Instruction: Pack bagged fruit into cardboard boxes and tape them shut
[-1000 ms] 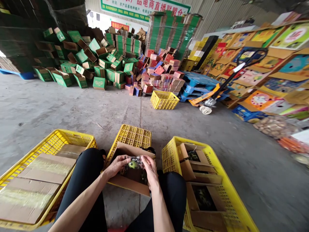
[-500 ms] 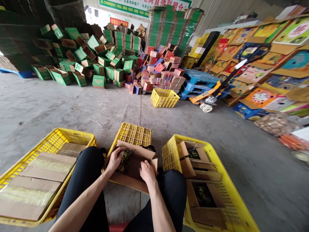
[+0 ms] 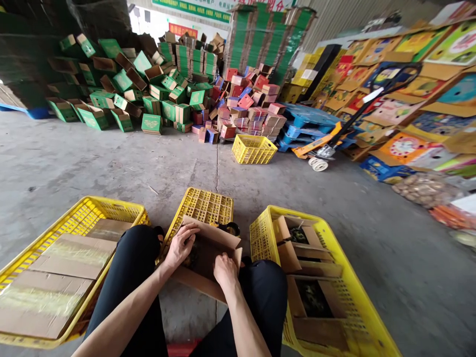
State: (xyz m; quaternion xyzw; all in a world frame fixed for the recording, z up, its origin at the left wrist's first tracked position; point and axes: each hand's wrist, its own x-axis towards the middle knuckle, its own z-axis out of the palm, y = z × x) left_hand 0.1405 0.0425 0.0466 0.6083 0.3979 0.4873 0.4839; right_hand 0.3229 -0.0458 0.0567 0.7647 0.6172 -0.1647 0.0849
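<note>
A small open cardboard box (image 3: 208,248) rests on an upturned yellow crate (image 3: 203,206) between my knees. My left hand (image 3: 181,245) lies on the box's left edge, fingers curled over the far flap. My right hand (image 3: 224,270) presses on the near right flap, fingers bent down onto the cardboard. Dark contents show inside the box between the two hands, too dim to name. A black tape dispenser (image 3: 230,228) sits just behind the box.
A yellow crate (image 3: 111,208) at my left holds taped, closed cartons. Another yellow crate (image 3: 334,258) at my right holds open cartons. Farther off stand a small yellow crate (image 3: 254,148), piles of green and red boxes (image 3: 167,94), blue pallets and a pallet jack (image 3: 320,158).
A second ago both hands held a clear wrapped item above the box. It has gone down into the box, and both hands now rest on the flaps.
</note>
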